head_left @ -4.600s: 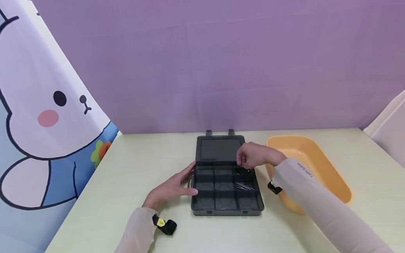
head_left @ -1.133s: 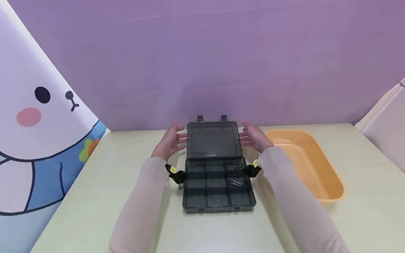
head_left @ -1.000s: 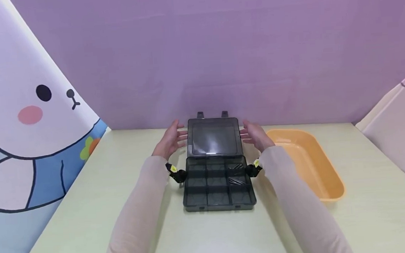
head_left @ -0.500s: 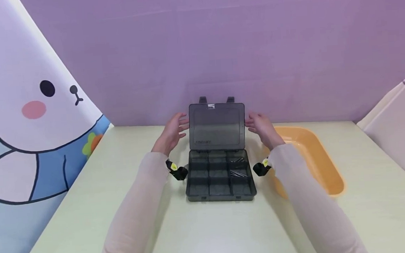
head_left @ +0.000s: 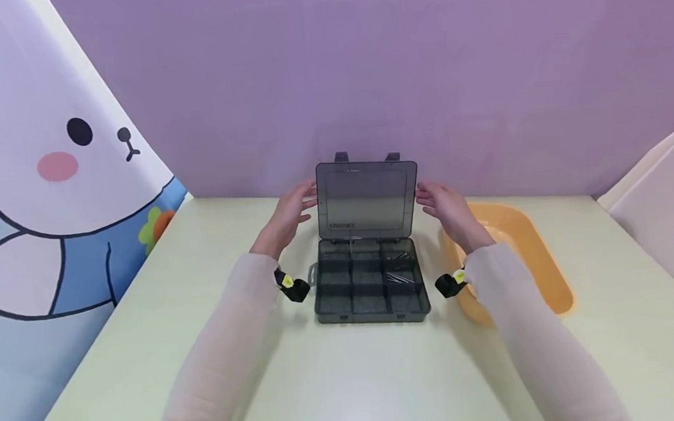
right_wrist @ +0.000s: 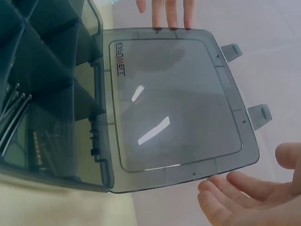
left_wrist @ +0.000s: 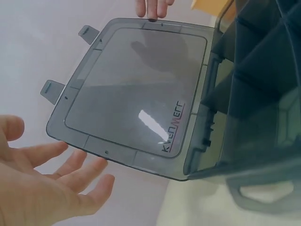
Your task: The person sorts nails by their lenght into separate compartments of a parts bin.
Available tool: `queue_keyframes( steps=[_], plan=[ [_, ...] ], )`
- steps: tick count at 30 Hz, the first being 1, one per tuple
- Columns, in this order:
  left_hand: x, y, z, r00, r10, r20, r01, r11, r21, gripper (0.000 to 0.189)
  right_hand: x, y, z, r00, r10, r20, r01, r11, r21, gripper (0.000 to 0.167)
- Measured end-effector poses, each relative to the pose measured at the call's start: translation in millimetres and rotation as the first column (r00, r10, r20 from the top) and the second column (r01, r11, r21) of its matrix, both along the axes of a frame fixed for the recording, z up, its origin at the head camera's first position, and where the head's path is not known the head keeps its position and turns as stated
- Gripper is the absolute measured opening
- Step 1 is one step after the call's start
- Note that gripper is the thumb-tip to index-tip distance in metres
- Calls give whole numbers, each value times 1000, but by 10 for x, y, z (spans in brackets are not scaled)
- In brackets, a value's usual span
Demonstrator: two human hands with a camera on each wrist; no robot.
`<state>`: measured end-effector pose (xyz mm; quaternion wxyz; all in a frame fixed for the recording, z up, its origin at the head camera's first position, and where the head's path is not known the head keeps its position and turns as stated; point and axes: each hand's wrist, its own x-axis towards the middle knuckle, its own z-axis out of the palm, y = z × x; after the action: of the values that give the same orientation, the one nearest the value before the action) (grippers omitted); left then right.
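A dark translucent compartment box (head_left: 374,317) sits on the table, its hinged lid (head_left: 367,198) tilted up steeply. Two latch tabs (right_wrist: 259,117) stick out from the lid's free edge. My left hand (head_left: 287,220) is at the lid's left side, fingers extended, with fingertips (left_wrist: 99,165) right at the rim. On the opposite side, my right hand (head_left: 454,214) has its fingertips (right_wrist: 211,184) against the lid's edge, thumb apart. Thin metal rods (head_left: 400,278) lie in a right-hand compartment, and small dark pieces (head_left: 399,257) lie in the one behind it.
An orange-yellow tray (head_left: 543,268) stands to the right of the box, partly behind the right forearm. A purple cloth backdrop (head_left: 362,72) rises behind the table's far edge. A carrying handle (head_left: 312,275) projects from the box's left side.
Earlier the right hand was over a back compartment and the left held the box's side. Both hands then moved to the lid's sides, and the lid has swung upward from lying back.
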<state>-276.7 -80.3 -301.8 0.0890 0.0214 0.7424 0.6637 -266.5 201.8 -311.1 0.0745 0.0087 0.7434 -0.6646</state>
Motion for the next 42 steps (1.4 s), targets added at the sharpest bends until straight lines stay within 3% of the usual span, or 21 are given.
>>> queue_keyframes(
  steps=[4, 10, 21, 32, 38, 42],
  plan=[
    [54, 11, 33, 999, -21, -36, 20, 999, -34, 49, 68, 9, 53, 1000, 15, 4, -15, 1000, 11, 58],
    [96, 39, 41, 997, -12, -77, 11, 1000, -13, 49, 110, 4, 74, 1000, 25, 4, -25, 1000, -7, 58],
    [97, 74, -64, 987, 45, -154, -47, 999, -5, 44, 107, 14, 21, 999, 36, -9, -36, 998, -44, 58],
    [233, 53, -83, 976, 42, -215, -59, 995, -74, 42, 247, 89, 5, 994, 91, -62, -84, 991, 105, 63],
    [214, 23, -114, 960, 29, -279, -66, 990, -126, 40, 255, 83, -14, 990, 99, -97, -86, 987, 138, 67],
    [207, 12, -175, 958, 9, -288, -52, 988, -143, 39, 256, 73, -62, 988, 90, -124, -72, 986, 149, 67]
  ],
)
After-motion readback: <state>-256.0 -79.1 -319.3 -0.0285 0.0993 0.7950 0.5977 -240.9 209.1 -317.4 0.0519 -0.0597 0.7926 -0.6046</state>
